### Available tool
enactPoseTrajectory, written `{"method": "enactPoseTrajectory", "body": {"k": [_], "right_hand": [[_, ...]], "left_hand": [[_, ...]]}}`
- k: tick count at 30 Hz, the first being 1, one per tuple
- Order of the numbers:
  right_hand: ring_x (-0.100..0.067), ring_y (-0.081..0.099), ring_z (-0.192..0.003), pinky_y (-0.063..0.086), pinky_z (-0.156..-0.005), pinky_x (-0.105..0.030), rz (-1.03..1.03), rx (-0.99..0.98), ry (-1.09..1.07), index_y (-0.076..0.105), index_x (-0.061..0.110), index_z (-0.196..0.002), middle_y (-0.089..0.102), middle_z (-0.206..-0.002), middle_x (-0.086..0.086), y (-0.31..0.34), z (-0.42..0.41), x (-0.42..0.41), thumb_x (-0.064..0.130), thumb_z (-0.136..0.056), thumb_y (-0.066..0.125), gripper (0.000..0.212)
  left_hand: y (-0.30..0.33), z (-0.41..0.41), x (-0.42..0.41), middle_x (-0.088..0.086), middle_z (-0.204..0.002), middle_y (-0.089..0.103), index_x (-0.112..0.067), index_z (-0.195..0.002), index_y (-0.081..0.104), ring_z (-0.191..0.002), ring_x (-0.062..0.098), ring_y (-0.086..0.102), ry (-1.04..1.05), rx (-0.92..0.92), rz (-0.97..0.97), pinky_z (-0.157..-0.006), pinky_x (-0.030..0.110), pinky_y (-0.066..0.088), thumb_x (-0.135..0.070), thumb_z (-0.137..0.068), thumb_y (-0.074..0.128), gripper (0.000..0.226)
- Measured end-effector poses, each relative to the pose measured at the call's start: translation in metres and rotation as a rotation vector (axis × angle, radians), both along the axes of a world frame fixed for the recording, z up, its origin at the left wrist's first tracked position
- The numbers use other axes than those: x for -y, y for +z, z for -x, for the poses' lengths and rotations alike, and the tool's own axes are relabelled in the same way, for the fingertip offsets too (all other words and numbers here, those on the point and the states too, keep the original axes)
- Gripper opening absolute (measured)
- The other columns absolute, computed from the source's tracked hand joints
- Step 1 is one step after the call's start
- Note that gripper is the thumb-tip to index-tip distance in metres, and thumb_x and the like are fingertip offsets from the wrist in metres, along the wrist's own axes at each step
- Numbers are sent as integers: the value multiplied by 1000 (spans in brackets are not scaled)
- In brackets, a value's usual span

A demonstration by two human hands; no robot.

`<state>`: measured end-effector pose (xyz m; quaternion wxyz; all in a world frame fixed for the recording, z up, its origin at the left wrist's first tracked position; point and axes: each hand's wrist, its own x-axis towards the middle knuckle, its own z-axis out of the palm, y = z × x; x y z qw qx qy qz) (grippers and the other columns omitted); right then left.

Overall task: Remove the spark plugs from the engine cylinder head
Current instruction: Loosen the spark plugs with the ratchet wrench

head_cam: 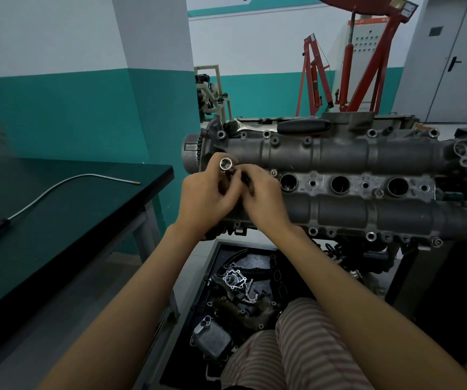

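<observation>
Right now the engine cylinder head (pixel 339 175) stands on its stand beside the dark bench (pixel 57 220), with three open spark plug wells (pixel 340 183) in a row along its middle. A ratchet with black handle (pixel 297 126) lies on its far edge. Both hands meet over its left end: the left hand (pixel 204 201) grips a shiny spark plug socket (pixel 225 164), open end up, and the right hand (pixel 263 198) pinches a small dark part beside it.
</observation>
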<state>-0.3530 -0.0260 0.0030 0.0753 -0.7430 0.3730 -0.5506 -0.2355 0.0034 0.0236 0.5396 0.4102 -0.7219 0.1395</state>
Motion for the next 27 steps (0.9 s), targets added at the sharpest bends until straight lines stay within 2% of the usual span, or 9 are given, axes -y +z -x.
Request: {"method": "enactPoseTrajectory", "body": {"k": [5,8,11,14,17,20,23,25,27], "right_hand": [[-4,47,-93,31,-78,-2,-26,17,-60,54,9,-114,54,-109,-1,0,-3,1,14,-82,64,34],[1,41,-66,34,-64,-4,-45,42,-92,49,18,-86,46,-82,9,0,-4,3,14,-80,67,20],[3,37,-58,35,-60,-7,-27,71,-85,42,23,-74,36,-68,18,0,-3,3,7,-82,63,28],[3,40,-59,33,-60,-8,-19,25,-42,56,11,-83,46,-71,15,-1,-2,2,4,-84,57,6],[1,42,-68,29,-62,-12,-4,-33,-24,64,9,-99,64,-84,-2,0,-1,0,4,-85,54,18],[4,39,-67,28,-62,-11,10,-32,-38,64,12,-107,65,-85,-5,0,-1,0,5,-86,54,25],[3,41,-74,32,-70,-7,-14,21,-57,57,10,-115,61,-99,-5,-1,-3,1,10,-84,61,32],[-1,42,-80,33,-71,-6,-38,57,-83,55,10,-105,54,-101,-3,-1,-4,2,12,-80,66,27],[2,41,-70,33,-68,-3,-33,76,-98,49,15,-86,50,-88,0,-1,-4,3,10,-80,66,18]], "left_hand": [[0,1,3,5,-54,58,0,-85,54,-44,24,54,58,-10,-9,-44,31,39,-26,-88,58,27],[1,2,5,3,-53,52,-5,-77,48,-44,24,50,53,-24,-12,-44,29,35,-28,-86,65,30],[0,2,4,5,-57,56,-2,-78,50,-47,24,52,31,-48,-16,-45,36,42,-30,-85,65,32],[-1,1,2,2,-56,57,-2,-86,55,-47,19,53,10,-39,5,-45,38,44,-28,-87,61,28],[-1,0,2,3,-56,58,-2,-88,57,-46,19,54,7,2,5,-45,38,44,-28,-90,54,26],[-1,2,4,4,-53,55,0,-83,52,-43,22,51,46,-6,2,-43,31,38,-27,-89,56,28],[0,4,4,-2,-52,46,-11,-76,42,-42,17,42,52,-50,3,-46,26,30,-28,-87,62,28],[0,5,3,-5,-53,44,-12,-75,41,-43,15,39,45,-50,7,-45,27,31,-31,-85,64,31],[0,4,3,-4,-53,45,-6,-74,46,-44,16,41,45,-49,6,-43,31,35,-34,-84,63,34]]}}
